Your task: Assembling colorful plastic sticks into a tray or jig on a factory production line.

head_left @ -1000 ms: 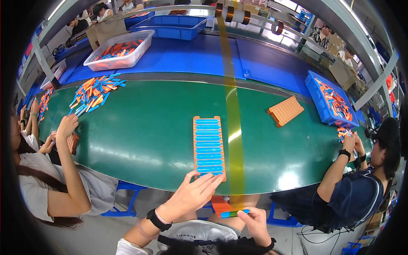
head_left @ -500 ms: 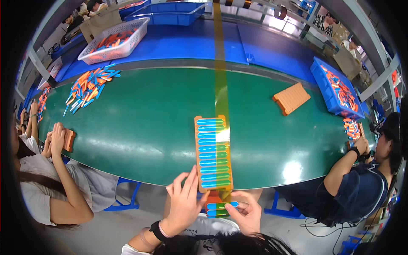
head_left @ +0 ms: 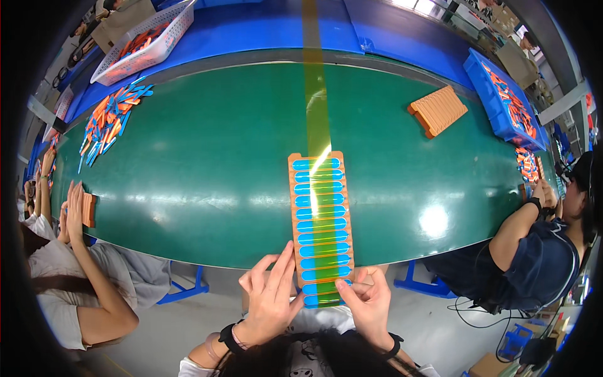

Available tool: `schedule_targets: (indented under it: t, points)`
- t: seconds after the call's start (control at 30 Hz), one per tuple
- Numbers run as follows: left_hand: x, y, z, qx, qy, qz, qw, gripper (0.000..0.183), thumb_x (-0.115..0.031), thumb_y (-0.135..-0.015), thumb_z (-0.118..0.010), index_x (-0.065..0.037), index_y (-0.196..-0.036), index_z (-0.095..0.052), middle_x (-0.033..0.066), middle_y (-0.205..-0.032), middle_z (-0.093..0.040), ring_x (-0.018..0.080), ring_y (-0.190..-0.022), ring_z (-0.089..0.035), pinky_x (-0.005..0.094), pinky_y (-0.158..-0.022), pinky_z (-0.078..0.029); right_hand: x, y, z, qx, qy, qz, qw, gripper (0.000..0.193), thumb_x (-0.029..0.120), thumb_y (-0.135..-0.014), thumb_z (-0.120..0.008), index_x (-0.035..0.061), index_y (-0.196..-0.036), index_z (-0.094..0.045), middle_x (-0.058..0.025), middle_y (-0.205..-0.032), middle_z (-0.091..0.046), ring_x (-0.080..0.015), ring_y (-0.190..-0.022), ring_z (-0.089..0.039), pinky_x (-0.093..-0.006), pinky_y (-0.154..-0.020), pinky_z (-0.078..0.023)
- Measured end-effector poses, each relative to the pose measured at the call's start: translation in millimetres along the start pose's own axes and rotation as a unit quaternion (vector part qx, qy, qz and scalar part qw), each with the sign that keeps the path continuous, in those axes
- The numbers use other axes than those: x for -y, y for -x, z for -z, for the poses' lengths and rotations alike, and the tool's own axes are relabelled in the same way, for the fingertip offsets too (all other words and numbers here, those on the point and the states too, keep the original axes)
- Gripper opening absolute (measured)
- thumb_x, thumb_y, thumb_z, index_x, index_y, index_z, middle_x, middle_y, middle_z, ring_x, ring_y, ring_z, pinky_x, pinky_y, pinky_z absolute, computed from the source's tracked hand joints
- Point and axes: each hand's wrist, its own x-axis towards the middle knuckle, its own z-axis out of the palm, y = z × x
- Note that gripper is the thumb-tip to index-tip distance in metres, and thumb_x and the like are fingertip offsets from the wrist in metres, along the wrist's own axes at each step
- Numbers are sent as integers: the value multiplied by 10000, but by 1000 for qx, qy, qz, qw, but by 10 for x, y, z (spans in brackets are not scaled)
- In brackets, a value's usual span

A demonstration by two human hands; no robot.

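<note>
Two hands on long orange tray (head_left: 320,226), blue-filled slots; left hand (head_left: 271,295) flat, right hand (head_left: 367,301) pinching near end.

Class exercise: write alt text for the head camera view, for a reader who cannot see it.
Seen from above, a left hand and right hand hold the near end of a long orange tray of blue pieces on a green conveyor belt. Other people sit at both sides.

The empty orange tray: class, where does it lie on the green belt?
In the head view, the empty orange tray lies at the belt's far right, tilted, beside the blue bin, well beyond the filled tray.
</note>
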Motion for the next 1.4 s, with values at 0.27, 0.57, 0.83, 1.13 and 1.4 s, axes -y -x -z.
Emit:
schedule_targets:
  t: [0.27, 0.57, 0.83, 1.13, 1.4]
  points:
    - [283, -136, 46, -83, -19, -232, 969, 212, -158, -701, -601, -189, -890, -511, -56, -1137, -534, 98, -746, -434, 214, -610, -279, -50, -3, -27, -42, -20, 16, 999, 257, -91, -752, -539, 37, -860, -345, -138, -789, -582, -144, -698, -599, -201, -582, -462]
    - [410, -243, 38, -4, 1, -354, 935, 165, -173, -714, -599, -216, -821, -481, -125, -1137, -519, 68, -753, -415, 227, -629, -270, -22, -11, -47, -58, -25, 8, 998, 260, -86, -748, -550, 41, -849, -348, -107, -765, -579, -101, -641, -570, -179, -524, -416]
    - [379, -266, 138, 22, 9, -353, 935, 99, -154, -729, -562, -197, -793, -500, -76, -1171, -497, 68, -815, -411, 226, -653, -289, 364, -46, 106, -100, 85, 147, 980, 186, -1, -824, -500, 21, -879, -324, -111, -738, -584, -124, -657, -587, -220, -557, -476]
    - [260, -354, 274, -7, -122, -477, 871, 115, -182, -674, -558, -165, -733, -460, -58, -757, -506, 74, -738, -458, 219, -658, -330, 811, -277, -209, 160, 384, 75, 906, 221, 89, -840, -495, 4, -866, -293, -145, -772, -580, -237, -722, -628, -302, -581, -462]
    - [378, -901, 585, 59, -20, -367, 928, 222, -115, -568, -563, -77, -786, -548, 7, -853, -560, 189, -801, -487, 316, -619, -390, 775, -243, -259, 129, 451, 100, 878, 241, 105, -826, -520, 1, -871, -307, -152, -751, -582, -268, -664, -622, -317, -540, -446]
